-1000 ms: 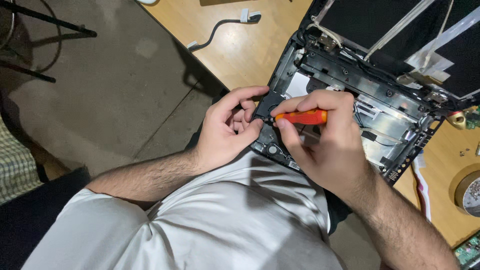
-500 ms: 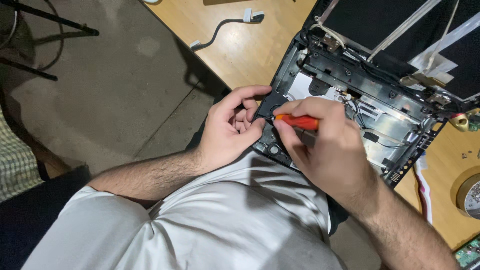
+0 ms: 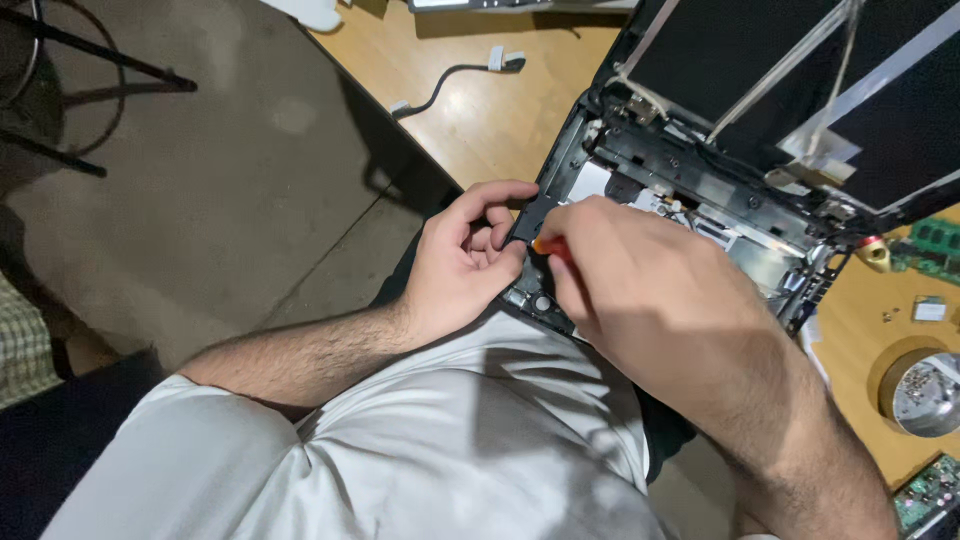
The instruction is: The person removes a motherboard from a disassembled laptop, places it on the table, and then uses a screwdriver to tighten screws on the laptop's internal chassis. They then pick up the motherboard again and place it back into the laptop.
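I see a wooden table [image 3: 480, 110] with a short grey cable [image 3: 455, 78] lying loose on it, a white connector at its far end. At the right edge sit a green circuit board [image 3: 935, 245], a small square chip [image 3: 929, 309] and a round metal dish [image 3: 922, 392]. Another green board [image 3: 928, 495] shows at the bottom corner. Left of the table, grey concrete floor [image 3: 200, 200] and black stand legs [image 3: 90, 70].

Dim indoor light; my worktop [image 3: 480, 110] shines warm, its edge shadows the floor [image 3: 200, 200], and the corners blur slightly.
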